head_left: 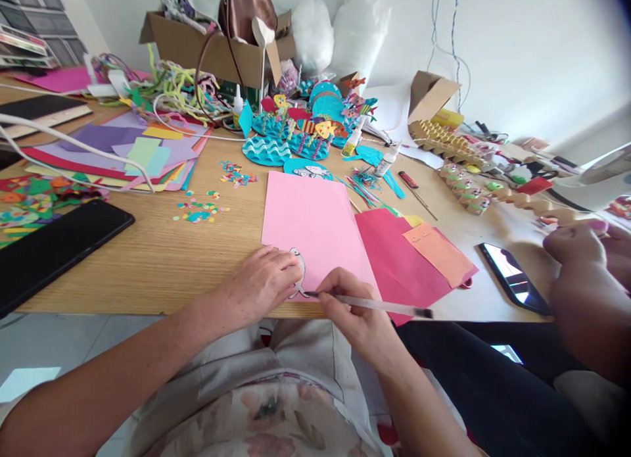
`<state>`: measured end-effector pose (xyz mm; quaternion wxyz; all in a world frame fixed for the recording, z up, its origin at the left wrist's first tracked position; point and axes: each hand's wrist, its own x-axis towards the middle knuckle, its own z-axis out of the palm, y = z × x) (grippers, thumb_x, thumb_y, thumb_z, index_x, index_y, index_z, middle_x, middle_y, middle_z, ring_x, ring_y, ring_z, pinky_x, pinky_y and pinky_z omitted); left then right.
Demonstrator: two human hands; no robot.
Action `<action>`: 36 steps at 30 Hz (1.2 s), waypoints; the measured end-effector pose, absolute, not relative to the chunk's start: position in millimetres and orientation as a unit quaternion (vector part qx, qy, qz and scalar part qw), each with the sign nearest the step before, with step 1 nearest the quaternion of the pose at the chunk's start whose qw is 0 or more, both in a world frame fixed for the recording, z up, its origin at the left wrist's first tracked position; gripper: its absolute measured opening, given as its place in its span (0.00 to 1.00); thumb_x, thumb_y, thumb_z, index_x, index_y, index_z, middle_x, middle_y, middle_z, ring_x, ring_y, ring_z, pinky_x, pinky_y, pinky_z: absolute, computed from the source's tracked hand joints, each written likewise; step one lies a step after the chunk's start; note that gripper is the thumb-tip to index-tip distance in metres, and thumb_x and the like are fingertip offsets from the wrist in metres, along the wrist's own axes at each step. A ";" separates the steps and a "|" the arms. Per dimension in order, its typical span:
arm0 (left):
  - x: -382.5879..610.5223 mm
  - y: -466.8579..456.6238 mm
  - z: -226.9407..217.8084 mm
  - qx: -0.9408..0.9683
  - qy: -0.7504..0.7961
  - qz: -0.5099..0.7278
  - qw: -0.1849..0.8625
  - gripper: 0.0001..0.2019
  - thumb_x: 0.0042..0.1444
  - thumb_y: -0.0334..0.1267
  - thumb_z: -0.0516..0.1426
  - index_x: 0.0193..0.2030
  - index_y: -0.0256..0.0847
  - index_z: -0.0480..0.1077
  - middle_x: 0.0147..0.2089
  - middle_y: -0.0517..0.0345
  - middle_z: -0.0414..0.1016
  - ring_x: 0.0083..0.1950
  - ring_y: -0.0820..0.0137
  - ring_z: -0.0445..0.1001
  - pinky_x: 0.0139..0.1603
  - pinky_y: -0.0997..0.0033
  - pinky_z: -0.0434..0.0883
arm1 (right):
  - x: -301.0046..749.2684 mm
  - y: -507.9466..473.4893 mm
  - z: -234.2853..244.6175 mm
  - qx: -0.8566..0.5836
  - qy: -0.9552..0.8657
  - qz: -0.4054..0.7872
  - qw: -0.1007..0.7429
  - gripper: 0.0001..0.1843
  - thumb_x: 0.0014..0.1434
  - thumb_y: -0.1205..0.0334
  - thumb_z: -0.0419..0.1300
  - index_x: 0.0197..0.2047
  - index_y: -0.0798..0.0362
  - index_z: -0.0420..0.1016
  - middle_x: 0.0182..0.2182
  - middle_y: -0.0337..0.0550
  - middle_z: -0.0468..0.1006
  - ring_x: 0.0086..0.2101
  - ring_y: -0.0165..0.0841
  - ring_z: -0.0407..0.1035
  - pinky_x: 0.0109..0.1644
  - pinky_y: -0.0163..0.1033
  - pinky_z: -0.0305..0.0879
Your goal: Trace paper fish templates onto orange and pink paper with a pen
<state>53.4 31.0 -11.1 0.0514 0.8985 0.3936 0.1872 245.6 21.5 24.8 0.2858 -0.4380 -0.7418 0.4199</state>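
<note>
1. The right hand (345, 317) pinches a pen (394, 306); the left hand (261, 283), flat rather than gripping, presses and partly covers a fish cutout (299, 287) at the pink paper's (310, 214) near edge.
2. Red paper (389, 256) lies just right, a black phone (64, 250) left.
3. Farther left, paper dots (200, 216) are scattered.
4. Far, blue crafts (266, 151) stand near a glue bottle (387, 160), its label unreadably small.

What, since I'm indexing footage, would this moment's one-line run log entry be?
left hand: on white fish shape | right hand: holds pen, tip by shape's tail | beneath: pink sheet
</note>
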 end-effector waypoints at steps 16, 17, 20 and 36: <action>52.2 36.3 -3.8 0.897 0.391 0.178 0.103 0.07 0.61 0.29 0.49 0.35 0.38 0.68 0.41 0.56 0.71 0.43 0.68 0.66 0.46 0.67 0.61 | 246.9 34.3 30.0 -0.445 -0.742 0.413 0.286 0.03 0.56 0.66 0.52 0.30 0.53 0.65 0.21 0.34 0.68 0.23 0.26 0.60 0.25 0.30 0.54; 51.7 37.7 -3.1 0.898 0.385 0.181 0.115 0.08 0.61 0.29 0.49 0.34 0.39 0.68 0.41 0.57 0.71 0.43 0.68 0.66 0.46 0.68 0.61 | 246.8 35.2 31.1 -0.430 -0.745 0.432 0.272 0.04 0.54 0.67 0.52 0.29 0.53 0.65 0.20 0.33 0.66 0.22 0.25 0.58 0.25 0.30 0.53; 51.0 40.5 -3.1 0.897 0.374 0.191 0.140 0.08 0.60 0.30 0.51 0.30 0.39 0.68 0.39 0.59 0.71 0.42 0.69 0.66 0.45 0.69 0.61 | 241.5 37.2 30.9 -0.402 -0.756 0.455 0.245 0.05 0.50 0.71 0.52 0.26 0.54 0.65 0.20 0.32 0.64 0.22 0.24 0.55 0.24 0.30 0.51; 52.6 38.4 -6.0 0.888 0.383 0.216 0.134 0.09 0.59 0.31 0.54 0.27 0.38 0.67 0.35 0.59 0.70 0.40 0.70 0.66 0.44 0.70 0.60 | 228.6 40.8 24.9 -0.367 -0.775 0.469 0.212 0.08 0.47 0.76 0.51 0.26 0.55 0.66 0.21 0.32 0.66 0.22 0.23 0.56 0.25 0.29 0.51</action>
